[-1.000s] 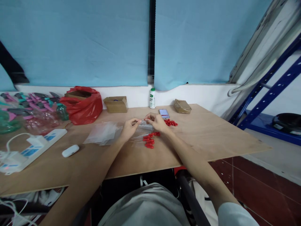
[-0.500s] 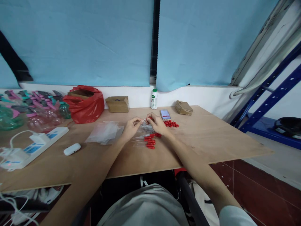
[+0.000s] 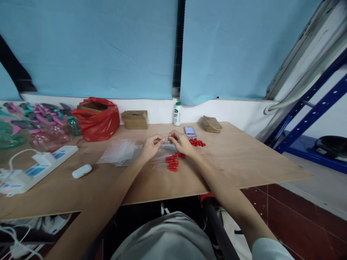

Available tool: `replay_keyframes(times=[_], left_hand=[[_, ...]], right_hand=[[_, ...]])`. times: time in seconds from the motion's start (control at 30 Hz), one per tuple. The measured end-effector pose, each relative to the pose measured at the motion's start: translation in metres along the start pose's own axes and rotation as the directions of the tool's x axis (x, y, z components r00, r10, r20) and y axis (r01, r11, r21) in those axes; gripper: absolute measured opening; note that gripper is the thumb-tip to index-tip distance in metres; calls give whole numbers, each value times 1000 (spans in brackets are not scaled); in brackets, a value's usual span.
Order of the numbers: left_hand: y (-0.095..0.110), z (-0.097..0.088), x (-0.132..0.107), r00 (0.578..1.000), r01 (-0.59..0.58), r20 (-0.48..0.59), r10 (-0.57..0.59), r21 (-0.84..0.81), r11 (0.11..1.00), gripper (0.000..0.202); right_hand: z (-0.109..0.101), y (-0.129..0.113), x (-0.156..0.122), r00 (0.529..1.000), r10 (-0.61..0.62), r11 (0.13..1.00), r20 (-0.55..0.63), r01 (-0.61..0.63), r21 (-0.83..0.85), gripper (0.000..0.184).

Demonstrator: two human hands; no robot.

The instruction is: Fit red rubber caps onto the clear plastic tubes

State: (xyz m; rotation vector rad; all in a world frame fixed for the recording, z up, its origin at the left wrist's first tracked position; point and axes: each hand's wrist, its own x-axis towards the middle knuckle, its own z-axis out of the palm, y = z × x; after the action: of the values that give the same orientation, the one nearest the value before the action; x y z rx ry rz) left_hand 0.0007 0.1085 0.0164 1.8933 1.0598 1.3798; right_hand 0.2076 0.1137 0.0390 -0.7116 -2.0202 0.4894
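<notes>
Over the middle of the table, my left hand is closed in a pinch on the end of a thin rod. Close beside it, my right hand pinches a small red handle at the rod's other end; the fingers partly cover it. Loose thin clear or metallic rods lie under the hands. Nearer to me are several thin rods with red handles, laid side by side. A pile of small red handles sits just right of my right hand. Left of my left hand lie flat clear plastic bags.
A phone, a white bottle and two cardboard boxes, one open and one closed, stand toward the wall. At left are a red plastic bag, spray bottles, a power strip and a white case.
Both hands stay pinched together at nearly the same spot, with only slight finger movement. The whole view has shifted very slightly.
</notes>
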Motion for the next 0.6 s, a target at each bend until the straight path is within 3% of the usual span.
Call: replay_keyframes(times=[0.2,0.43,0.6], left_hand=[[4,-1,-1,998,-60,0,60,56,997,31],[5,-6,0,981,-163,-69,181,211,964,27],[12,-8,-1,967,-201,-98,236,279,939,26]], right_hand=[[1,-1,-1,999,-38,998,11,39,-46,19],[2,7,3,997,80,964,8,-79,254,25],[3,8,5,995,99,950,-14,-90,300,28]])
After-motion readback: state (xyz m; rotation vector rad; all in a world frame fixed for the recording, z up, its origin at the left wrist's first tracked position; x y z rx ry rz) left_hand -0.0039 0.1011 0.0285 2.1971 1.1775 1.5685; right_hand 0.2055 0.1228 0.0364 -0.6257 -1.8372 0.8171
